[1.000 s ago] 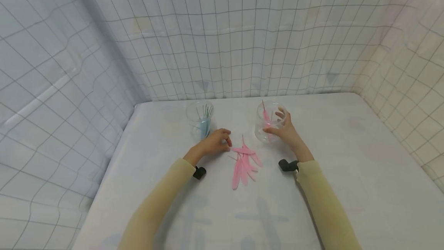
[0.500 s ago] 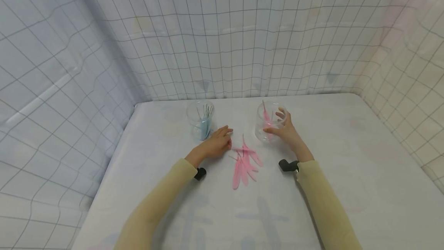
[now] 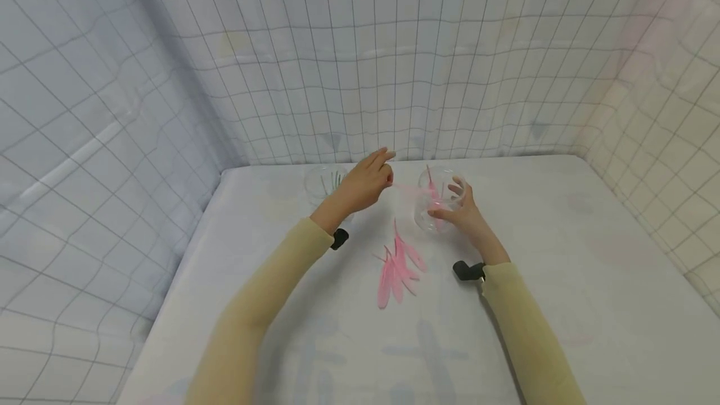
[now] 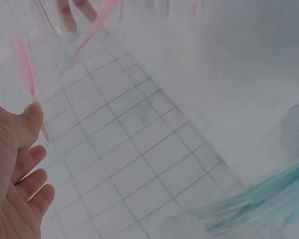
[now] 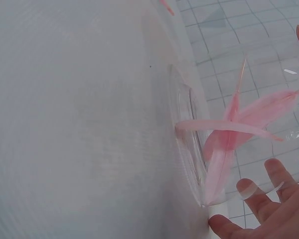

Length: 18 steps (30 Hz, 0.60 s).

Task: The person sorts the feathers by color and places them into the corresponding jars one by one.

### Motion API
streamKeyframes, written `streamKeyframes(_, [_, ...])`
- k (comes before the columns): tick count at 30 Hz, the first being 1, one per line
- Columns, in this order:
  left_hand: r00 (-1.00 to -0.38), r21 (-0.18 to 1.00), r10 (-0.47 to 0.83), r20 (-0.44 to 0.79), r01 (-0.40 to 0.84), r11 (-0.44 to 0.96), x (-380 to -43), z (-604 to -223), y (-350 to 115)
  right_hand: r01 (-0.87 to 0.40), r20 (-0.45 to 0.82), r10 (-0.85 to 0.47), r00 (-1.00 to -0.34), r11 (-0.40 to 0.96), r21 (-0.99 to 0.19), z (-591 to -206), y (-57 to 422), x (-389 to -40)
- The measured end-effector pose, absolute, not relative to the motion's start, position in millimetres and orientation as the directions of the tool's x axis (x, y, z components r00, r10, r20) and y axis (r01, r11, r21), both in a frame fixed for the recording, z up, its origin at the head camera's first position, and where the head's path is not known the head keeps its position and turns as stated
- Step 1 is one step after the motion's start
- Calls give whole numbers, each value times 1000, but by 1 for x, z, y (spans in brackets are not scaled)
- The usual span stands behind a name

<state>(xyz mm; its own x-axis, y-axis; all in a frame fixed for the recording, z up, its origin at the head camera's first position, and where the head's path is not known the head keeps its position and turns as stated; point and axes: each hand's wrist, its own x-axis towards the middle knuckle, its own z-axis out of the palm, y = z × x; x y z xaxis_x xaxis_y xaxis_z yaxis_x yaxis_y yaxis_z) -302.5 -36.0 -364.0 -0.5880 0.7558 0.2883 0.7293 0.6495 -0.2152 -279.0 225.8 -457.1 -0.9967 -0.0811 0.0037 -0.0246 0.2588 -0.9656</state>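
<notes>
My left hand (image 3: 365,183) is raised between two clear cups. It pinches a pink feather (image 4: 25,62) by the quill, between thumb and forefinger, with the vane pointing toward the right-hand cup; the feather is blurred in the head view. My right hand (image 3: 465,210) grips that clear cup (image 3: 425,220) from its right side, and the cup stands on the table. Several pink feathers (image 5: 229,124) lean inside it, crossing each other. More pink feathers (image 3: 398,267) lie in a loose fan on the tabletop in front of the cups.
The other clear cup (image 3: 311,181) stands at left, partly hidden behind my left hand and wrist. It contains blue feathers (image 4: 259,201). A white table (image 3: 270,330) spreads below, and grid-patterned cloth (image 3: 360,80) hangs close behind the cups.
My left hand has picked up the crosswise pink feather from the pile and lifted it up and rightward, toward the right-hand cup. My right hand keeps its grip on that cup.
</notes>
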Motion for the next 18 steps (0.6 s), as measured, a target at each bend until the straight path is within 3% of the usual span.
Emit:
streamKeyframes(6, [-592, -548, 782, 193, 596, 587, -315, -339, -2, -21, 5, -70, -998, 234, -972, -458, 225, -278])
streamKeyframes(9, [-571, -654, 807, 151, 555, 514, -318, -335, 12, -13, -3, -73, -997, 222, -975, -459, 225, -278])
streamKeyframes(15, [-493, -689, 850, 185, 552, 470, -319, -338, 23, -6, -9, -63, -998, 224, -975, -459, 223, -280])
streamKeyframes(18, [-473, -633, 850, 231, 591, 501, -317, -342, 20, -15, 0, -66, -998, 227, -974, -458, 224, -279])
